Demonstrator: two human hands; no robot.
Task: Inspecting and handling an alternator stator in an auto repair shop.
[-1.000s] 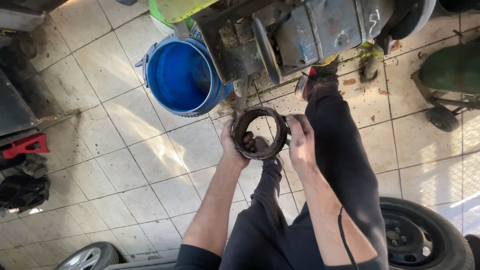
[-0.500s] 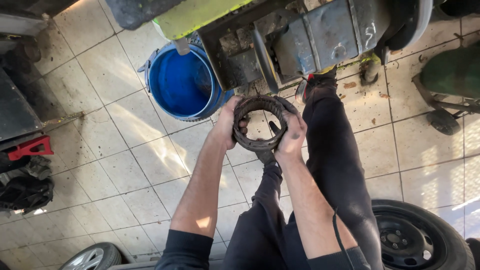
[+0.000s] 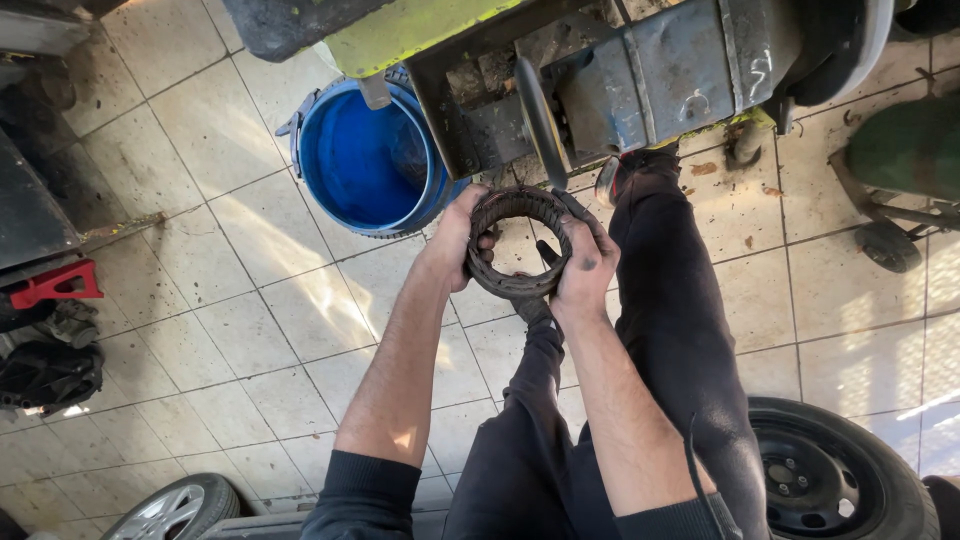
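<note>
Holding a dark ring [image 3: 519, 242] between both hands, we see it at the frame's centre, above our knees. Going left to right: a red tool [image 3: 55, 284] lies at 9 o'clock, a blue bucket [image 3: 362, 160] at 11 o'clock of the ring. Our left hand [image 3: 455, 240] grips its left rim, our right hand [image 3: 587, 265] its right rim. Grey machinery [image 3: 660, 75] stands at 1 o'clock, a tyre [image 3: 838, 478] at 5 o'clock.

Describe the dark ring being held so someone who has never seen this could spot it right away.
Start at the big blue plastic bucket on the tiled floor. Just right of it, both hands hold a dark, greasy metal ring with a ridged rim, below the grey machine housing. It is the only hand-held open hoop.
</note>
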